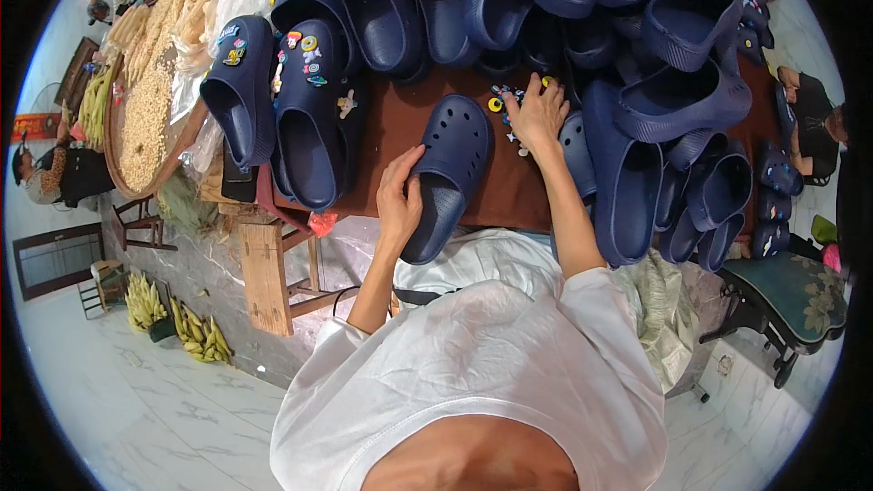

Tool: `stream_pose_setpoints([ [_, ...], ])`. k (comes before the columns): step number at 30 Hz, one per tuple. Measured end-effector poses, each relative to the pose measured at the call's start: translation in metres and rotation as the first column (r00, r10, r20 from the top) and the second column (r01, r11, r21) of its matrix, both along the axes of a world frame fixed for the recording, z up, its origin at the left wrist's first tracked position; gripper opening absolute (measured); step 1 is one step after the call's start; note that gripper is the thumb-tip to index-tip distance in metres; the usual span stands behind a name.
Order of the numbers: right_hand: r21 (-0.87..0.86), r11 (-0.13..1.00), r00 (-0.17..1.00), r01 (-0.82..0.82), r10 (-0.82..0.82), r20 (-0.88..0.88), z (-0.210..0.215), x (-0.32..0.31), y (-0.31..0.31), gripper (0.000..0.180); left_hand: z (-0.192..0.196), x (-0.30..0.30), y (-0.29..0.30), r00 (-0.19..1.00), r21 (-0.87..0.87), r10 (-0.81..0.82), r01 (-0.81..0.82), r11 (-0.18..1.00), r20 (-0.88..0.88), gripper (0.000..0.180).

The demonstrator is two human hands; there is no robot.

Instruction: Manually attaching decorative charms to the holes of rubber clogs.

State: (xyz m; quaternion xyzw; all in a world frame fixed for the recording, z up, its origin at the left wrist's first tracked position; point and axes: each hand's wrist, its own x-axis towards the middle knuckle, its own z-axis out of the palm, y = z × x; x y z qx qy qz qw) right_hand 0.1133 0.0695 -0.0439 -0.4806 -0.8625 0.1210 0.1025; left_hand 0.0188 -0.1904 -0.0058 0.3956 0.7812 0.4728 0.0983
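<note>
A navy clog [459, 132] with holes in its toe lies in front of me, its toe pointing away and its strap and heel towards me. My left hand [400, 195] grips its left side, fingers on the outer edge and thumb by the opening. To the right, my right hand [538, 116] reaches over a small pile of colourful shoe charms [498, 102], fingers apart and tips down among them. Whether a charm sits under those fingertips is hidden. More charms [522, 149] lie loose just below that hand.
Charm-covered clogs [309, 118] stand at the left, and plain navy clogs [677, 95] are heaped at the right on the brown tabletop [523, 191]. A grain-filled tray [145, 127], a wooden stool [264, 277], a cushioned chair [791, 295] and bananas [200, 336] surround the table. Other people sit at both sides.
</note>
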Motion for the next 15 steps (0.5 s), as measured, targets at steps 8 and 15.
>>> stream_pose_setpoints([
  [8, 0.004, 0.998, 0.998, -0.055, 0.055, 0.006, -0.005, -0.003, -0.007, 0.062, -0.004, 0.005, 0.006, 0.997, 0.055, 0.062, -0.064, 0.996, 0.035, 0.046],
  [15, 0.259, 0.965, 0.967, -0.052, 0.114, -0.230, 0.011, 0.009, -0.034, 0.057, -0.014, 0.005, 0.005, 0.991, 0.072, 0.103, -0.109, 0.991, 0.088, 0.039],
])
